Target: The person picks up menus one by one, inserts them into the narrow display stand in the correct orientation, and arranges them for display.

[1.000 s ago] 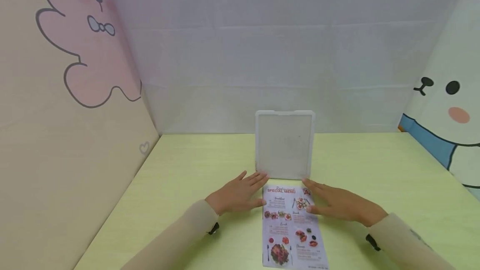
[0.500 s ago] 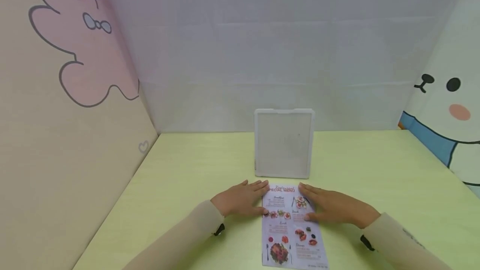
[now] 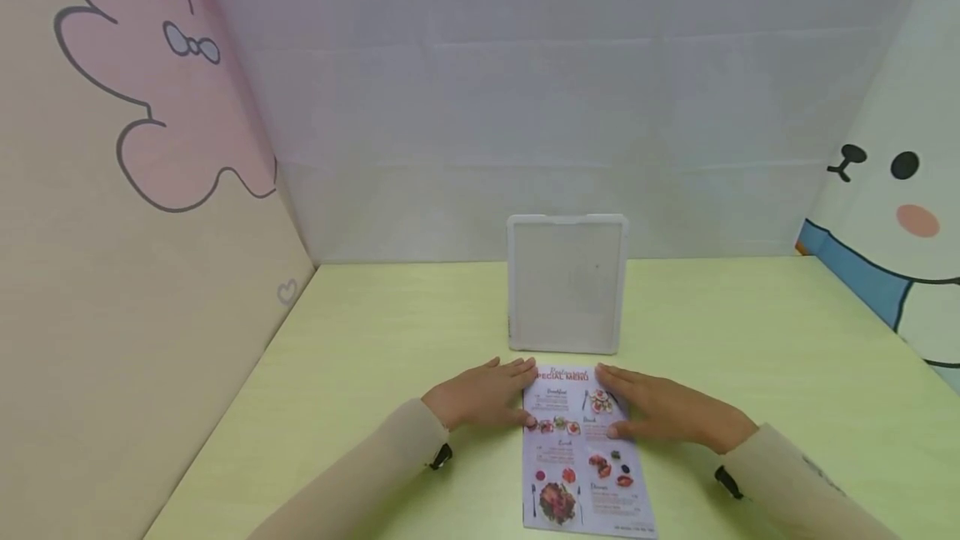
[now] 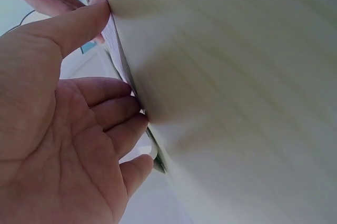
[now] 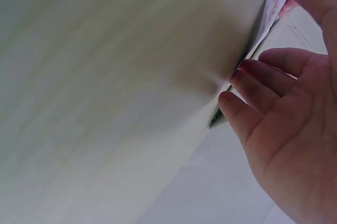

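Observation:
A printed restaurant menu sheet (image 3: 576, 463) lies flat on the yellow table, in the lower middle of the head view. At its left edge my left hand (image 3: 482, 397) rests with fingertips and thumb touching the paper. My right hand (image 3: 672, 412) touches the upper right part of the sheet in the same way. Neither hand is curled round the paper. In the left wrist view, the fingers of the left hand (image 4: 73, 129) meet the sheet's edge. The right hand (image 5: 295, 124) shows likewise in the right wrist view.
Just beyond the menu, a white-framed board (image 3: 567, 286) stands upright on the table (image 3: 375, 315). A pale cloth wall (image 3: 450, 107) rises behind. Cartoon-printed side walls (image 3: 150, 340) border the table.
Both hands have come slightly nearer to the person, away from the board's lower corners and onto the menu's upper edges. The menu and the board stay in place.

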`<action>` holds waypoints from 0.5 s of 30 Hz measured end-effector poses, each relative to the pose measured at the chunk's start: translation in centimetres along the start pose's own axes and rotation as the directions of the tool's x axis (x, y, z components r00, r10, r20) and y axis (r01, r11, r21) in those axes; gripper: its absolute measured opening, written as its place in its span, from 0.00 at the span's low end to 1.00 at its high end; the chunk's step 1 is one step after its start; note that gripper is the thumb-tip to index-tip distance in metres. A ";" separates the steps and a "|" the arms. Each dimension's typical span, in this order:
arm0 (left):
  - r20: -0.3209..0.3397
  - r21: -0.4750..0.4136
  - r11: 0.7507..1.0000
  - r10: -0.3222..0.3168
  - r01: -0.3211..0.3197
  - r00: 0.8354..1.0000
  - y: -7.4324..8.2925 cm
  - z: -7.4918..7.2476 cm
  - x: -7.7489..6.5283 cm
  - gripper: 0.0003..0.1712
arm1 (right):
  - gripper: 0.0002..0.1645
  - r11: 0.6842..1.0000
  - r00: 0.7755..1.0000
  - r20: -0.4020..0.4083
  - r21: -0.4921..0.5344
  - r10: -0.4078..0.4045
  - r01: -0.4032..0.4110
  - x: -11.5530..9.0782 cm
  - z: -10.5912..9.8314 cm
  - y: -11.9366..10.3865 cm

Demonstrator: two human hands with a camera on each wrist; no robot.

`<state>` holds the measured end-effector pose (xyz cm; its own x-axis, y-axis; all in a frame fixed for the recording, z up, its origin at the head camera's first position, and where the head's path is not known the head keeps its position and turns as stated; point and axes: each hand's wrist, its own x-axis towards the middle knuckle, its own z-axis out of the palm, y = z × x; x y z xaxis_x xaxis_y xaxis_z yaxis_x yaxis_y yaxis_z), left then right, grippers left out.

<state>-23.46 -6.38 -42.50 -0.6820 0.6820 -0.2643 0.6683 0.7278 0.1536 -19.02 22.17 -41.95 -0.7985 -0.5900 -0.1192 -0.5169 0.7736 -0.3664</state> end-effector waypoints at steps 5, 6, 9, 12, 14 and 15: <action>-0.012 -0.055 0.998 -0.006 0.005 1.000 0.0 0.0 0.2 0.45 | 0.50 1.000 1.000 -0.003 0.016 -0.004 0.004 0.1 -0.1 -0.2; -0.016 -0.070 0.997 -0.010 0.008 1.000 0.1 0.0 0.2 0.45 | 0.50 1.000 1.000 -0.005 0.022 -0.006 0.006 0.1 -0.1 -0.2; -0.032 -0.124 0.992 -0.016 0.012 0.999 0.2 -0.1 0.3 0.45 | 0.50 0.999 1.000 -0.010 0.053 -0.002 0.002 0.2 -0.1 -0.3; -0.052 -0.172 0.985 -0.023 0.013 0.998 0.3 -0.2 0.3 0.43 | 0.50 0.996 1.000 -0.016 0.090 0.001 0.001 0.3 0.0 -0.2; -0.064 -0.201 0.979 -0.023 0.010 0.998 0.4 -0.2 0.3 0.42 | 0.50 0.994 0.999 -0.027 0.107 -0.017 0.020 0.4 0.0 -0.2; -0.070 -0.212 0.977 -0.025 0.009 0.997 0.4 -0.2 0.3 0.42 | 0.50 0.993 0.999 -0.032 0.114 -0.022 0.025 0.4 0.1 -0.2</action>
<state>-23.44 -5.84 -42.37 -0.7174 0.6672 -0.2003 0.5837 0.7327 0.3500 -19.24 21.80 -42.01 -0.7966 -0.5990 -0.0817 -0.4983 0.7270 -0.4724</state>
